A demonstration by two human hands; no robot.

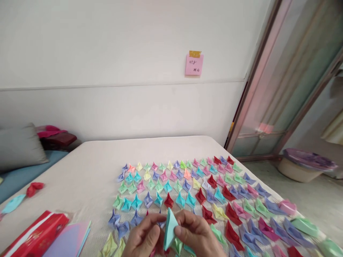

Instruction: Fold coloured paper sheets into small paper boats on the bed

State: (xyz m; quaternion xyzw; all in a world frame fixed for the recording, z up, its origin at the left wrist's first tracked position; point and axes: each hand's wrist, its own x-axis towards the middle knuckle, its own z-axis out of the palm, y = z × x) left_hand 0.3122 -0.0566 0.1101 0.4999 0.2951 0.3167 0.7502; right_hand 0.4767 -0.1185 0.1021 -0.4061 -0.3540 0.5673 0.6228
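A folded piece of light teal paper (170,230) stands upright between my hands at the bottom middle. My right hand (197,232) pinches its right side, thumb on the front face. On the left edge, the curled fingers of my left hand (146,235) close in on the paper; whether they press on it is partly hidden. Below and around my hands lie rows of small folded paper boats (168,200) in red, blue, green, pink, yellow and purple. Some of the boats are covered by my hands.
A pale-covered table (88,160) bears the boats. At lower left are a red packet (40,232) and a stack of coloured paper sheets (66,239). A pink note (194,65) is taped to the wall. A basin (302,166) stands on the floor at right.
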